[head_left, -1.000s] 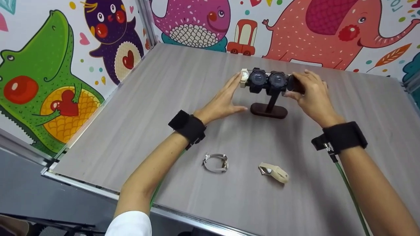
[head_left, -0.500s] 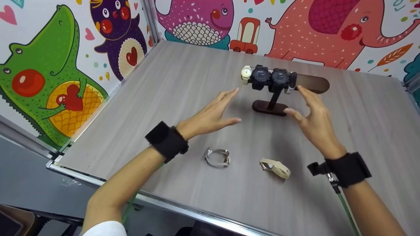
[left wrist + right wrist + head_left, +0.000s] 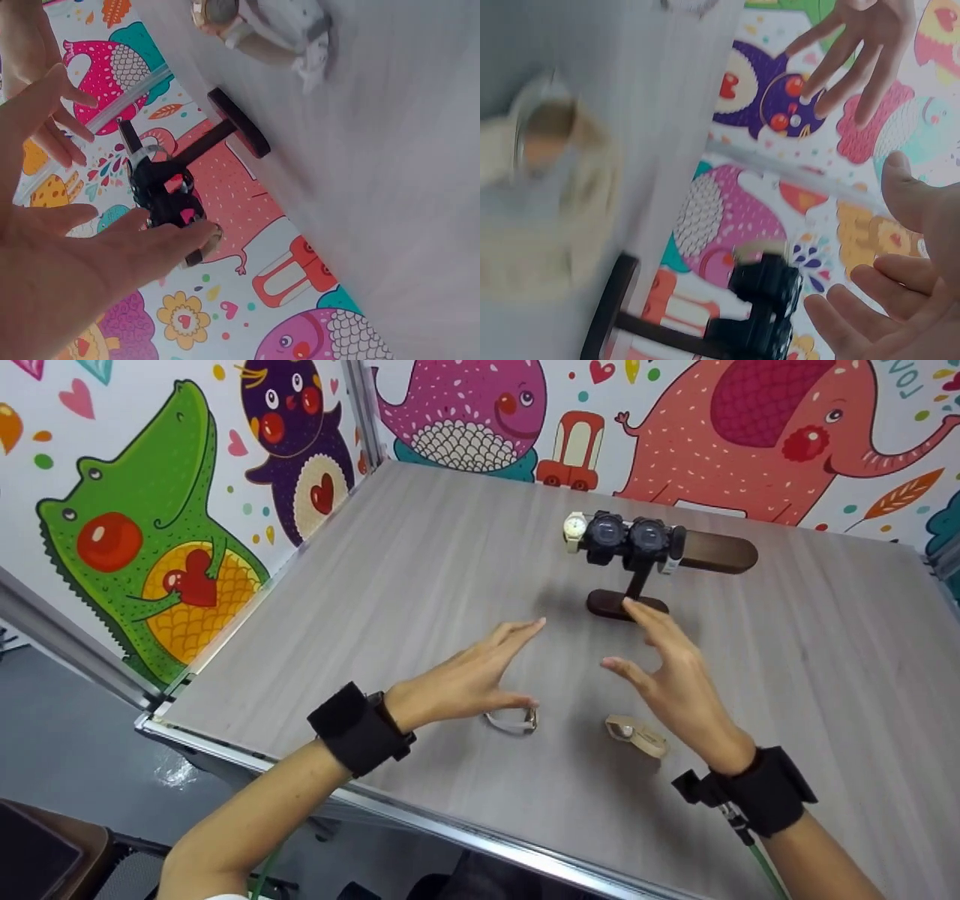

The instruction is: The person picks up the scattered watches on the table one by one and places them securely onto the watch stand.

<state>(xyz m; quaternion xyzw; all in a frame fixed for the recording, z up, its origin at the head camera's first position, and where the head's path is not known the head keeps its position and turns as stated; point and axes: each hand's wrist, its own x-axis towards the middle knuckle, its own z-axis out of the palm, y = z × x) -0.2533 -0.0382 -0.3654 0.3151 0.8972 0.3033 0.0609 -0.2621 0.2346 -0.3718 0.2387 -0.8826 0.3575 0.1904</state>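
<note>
- Bright cartoon walls (image 3: 465,405) back a wood-grain table (image 3: 420,562).
- At upper right, a stand (image 3: 716,553) carries several watches (image 3: 606,531).
- Two loose watches lie below: a white watch (image 3: 512,727) near centre, a beige watch (image 3: 637,736) right of it.
- Likely between grips; lifting either would call for fingers closing round its strap.
- Left hand (image 3: 457,681) and right hand (image 3: 679,679): thumbs spread wide from the fingers, both holding nothing, apart from the watches.
</note>
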